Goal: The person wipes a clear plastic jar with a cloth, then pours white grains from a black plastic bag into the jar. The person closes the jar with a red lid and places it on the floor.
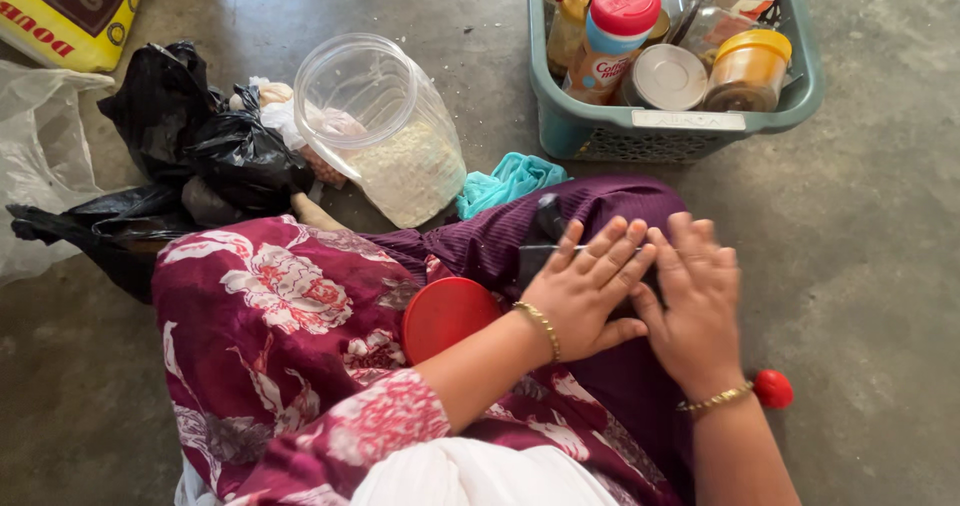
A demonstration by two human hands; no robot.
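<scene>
At the far left a clear plastic bag (40, 156) lies crumpled on the concrete floor (880, 226), with the corner of a yellow sack (70, 11) above it at the frame's top edge. Just right of these sits a heap of black plastic bags (190, 151), touching a clear plastic jar (385, 131) that lies tilted on its side, open mouth toward the upper left, partly filled with a white grainy stuff. A teal cloth (510, 181) is bunched between the jar and the person's knee.

On the lap, covered in maroon flowered fabric, a red round lid (445, 316) rests just left of the left hand (585, 291). That hand lies flat, fingers spread and pressed down on a dark flat object (540, 251) resting on the purple cloth over the knee. The right hand (695, 306) lies just beside it, fingers together and laid flat over the same object; most of it is hidden, so what it is cannot be told. A small red ball-like thing (773, 389) sits by the right wrist.

Above the hands stands a teal basket (690, 126) holding a red-capped bottle (615, 36), a tin (665, 76) and a yellow-lidded tub (748, 66). Bare floor lies open to the right and between basket and knee.
</scene>
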